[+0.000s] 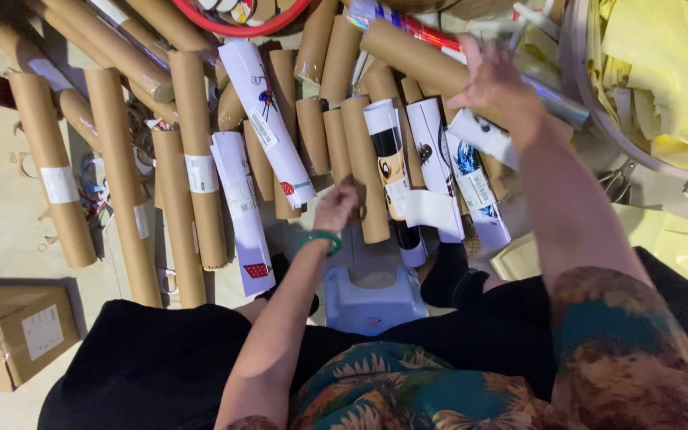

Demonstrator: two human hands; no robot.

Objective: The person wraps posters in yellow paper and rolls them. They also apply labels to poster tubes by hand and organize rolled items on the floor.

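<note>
My left hand (338,206), with a green bangle on its wrist, reaches down among the tubes and is closed on the lower end of a brown cardboard tube (364,159). My right hand (494,84) is raised at the upper right and grips a white rolled poster (483,135) with a printed picture, lying across a long brown tube (420,54). Several white printed poster rolls (268,119) and brown tubes lie side by side on the floor between and around both hands.
A blue-grey plastic stool (372,299) stands in front of my knees. A cardboard box (17,330) sits at the lower left. A round basket (591,87) of yellow paper scraps is at the upper right, and a red hoop (232,30) at the top.
</note>
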